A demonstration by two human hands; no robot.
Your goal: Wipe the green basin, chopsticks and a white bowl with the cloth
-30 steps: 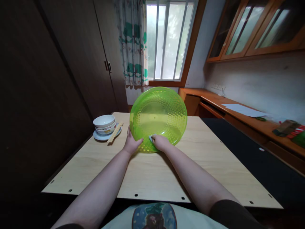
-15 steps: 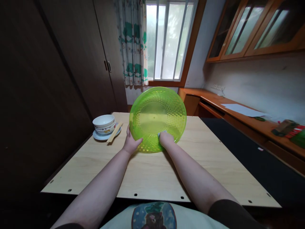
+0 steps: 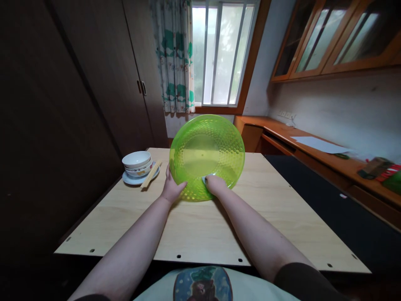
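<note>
- Lime-green plastic basin stood tilted up on its lower rim near the far edge of the plywood table, its dimpled inside facing the person.
- Left hand was curled closed around the basin's lower rim, holding it.
- Right hand lay on the inner face near the bottom, bent over a small pale blue cloth and pressing it to the plastic; how tight that hold was could not be told.
- Just left of the basin, a white bowl sat on a patterned bowl on a pale blue saucer, with wooden chopsticks lying across the saucer's edge.
</note>
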